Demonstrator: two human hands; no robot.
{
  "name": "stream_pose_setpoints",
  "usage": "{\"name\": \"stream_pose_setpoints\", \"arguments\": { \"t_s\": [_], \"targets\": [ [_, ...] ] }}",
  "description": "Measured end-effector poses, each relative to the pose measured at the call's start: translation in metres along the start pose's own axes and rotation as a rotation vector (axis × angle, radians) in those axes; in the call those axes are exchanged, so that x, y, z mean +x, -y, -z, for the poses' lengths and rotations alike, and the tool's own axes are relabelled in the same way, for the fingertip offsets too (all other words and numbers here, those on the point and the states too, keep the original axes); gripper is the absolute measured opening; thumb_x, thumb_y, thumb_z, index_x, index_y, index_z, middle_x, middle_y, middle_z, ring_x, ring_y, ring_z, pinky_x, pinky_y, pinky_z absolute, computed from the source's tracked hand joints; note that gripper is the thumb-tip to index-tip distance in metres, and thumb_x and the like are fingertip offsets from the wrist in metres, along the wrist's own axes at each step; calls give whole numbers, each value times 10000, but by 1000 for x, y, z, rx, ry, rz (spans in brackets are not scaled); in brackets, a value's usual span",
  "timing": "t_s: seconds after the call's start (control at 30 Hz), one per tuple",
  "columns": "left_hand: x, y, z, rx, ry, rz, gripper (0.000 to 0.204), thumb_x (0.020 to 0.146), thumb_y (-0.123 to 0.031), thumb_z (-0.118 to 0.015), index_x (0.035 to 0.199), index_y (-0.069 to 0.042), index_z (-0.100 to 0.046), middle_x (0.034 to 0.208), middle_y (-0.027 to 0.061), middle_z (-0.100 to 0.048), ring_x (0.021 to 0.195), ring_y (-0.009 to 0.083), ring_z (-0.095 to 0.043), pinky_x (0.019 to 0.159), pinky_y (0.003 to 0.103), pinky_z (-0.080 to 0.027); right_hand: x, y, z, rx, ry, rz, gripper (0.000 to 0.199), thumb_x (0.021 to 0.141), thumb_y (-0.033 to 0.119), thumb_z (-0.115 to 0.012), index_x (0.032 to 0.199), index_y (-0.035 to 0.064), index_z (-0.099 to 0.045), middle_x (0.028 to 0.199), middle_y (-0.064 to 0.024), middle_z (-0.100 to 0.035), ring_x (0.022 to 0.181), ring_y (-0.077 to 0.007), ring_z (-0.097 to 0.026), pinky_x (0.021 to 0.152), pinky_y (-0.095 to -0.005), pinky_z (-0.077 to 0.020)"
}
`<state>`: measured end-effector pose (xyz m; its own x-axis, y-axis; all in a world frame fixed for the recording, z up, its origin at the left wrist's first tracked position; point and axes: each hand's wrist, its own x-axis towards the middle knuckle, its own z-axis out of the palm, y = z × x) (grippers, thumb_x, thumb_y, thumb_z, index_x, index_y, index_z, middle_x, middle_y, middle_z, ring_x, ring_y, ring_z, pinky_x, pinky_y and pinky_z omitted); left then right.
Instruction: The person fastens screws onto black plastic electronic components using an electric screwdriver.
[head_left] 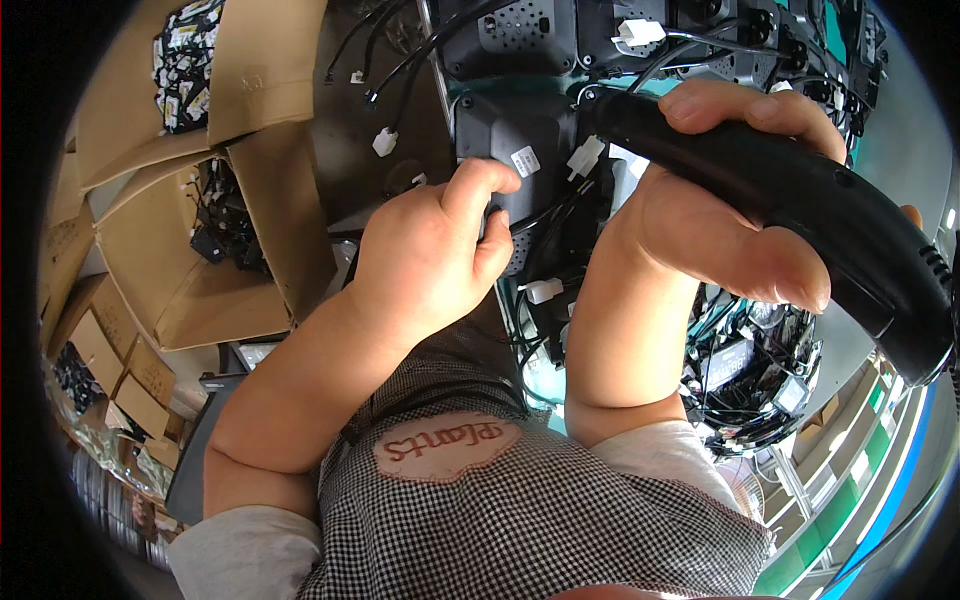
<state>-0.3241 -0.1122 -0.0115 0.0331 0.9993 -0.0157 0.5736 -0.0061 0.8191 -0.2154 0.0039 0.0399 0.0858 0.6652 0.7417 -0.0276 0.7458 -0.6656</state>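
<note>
Long black tool [860, 225] is up close, held tight in the right hand [715, 232].
Its thin end is by the corner of a flat black case [485, 128]. The left hand [415, 250] bends its fingers over the case, but I cannot tell if it grips anything. White plugs [585, 158] sit near; brown boxes [165, 275] stand at left.

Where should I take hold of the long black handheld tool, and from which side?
Likely around the middle of the black tool, from the near side: its body is long and rounded, and the right hand wraps it there. That leaves the narrower, left-pointing end uncovered.
</note>
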Motion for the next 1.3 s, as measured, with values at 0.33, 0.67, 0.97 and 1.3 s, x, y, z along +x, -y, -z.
{"name": "stream_pose_setpoints", "arguments": {
  "t_s": [0.33, 0.67, 0.97, 1.3],
  "targets": [
    [0, -1, -1, -1, 2, 14, 257, 716, -93, -609, 940, -127, -489, 523, 55, -524, 468, 234, -549, 427, 343, -429, 2, -4, 19, -271, 130, -96, 752, 743, 724, -358, 1309, 296, -107, 742, -165, -537, 411, -209, -527, 352, -286, -475],
    [0, -1, -1, 26, 13, 3, 257, 714, -89, -606, 940, -123, -489, 509, 57, -513, 464, 237, -549, 426, 343, -432, -5, -30, 30, 109, 262, 48, 692, 791, 664, -370, 1315, 280, -127, 780, -174, -564, 442, -212, -552, 369, -287, -494],
    [-1, -1, -1, -1, 7, 19, 258, 713, -87, -604, 942, -123, -489, 528, 54, -534, 475, 237, -560, 431, 339, -441, -3, -18, 30, -3, 203, -23, 671, 800, 645, -384, 1319, 311, -119, 792, -171, -574, 444, -210, -553, 367, -288, -493],
    [-1, 0, -1, -13, 17, 22, 251, 716, -85, -601, 939, -119, -493, 542, 52, -546, 481, 230, -567, 437, 338, -449, -9, -30, 28, 272, 13, 23, 646, 813, 625, -384, 1315, 293, -149, 800, -153, -581, 446, -208, -555, 371, -294, -494]
  ]
}}
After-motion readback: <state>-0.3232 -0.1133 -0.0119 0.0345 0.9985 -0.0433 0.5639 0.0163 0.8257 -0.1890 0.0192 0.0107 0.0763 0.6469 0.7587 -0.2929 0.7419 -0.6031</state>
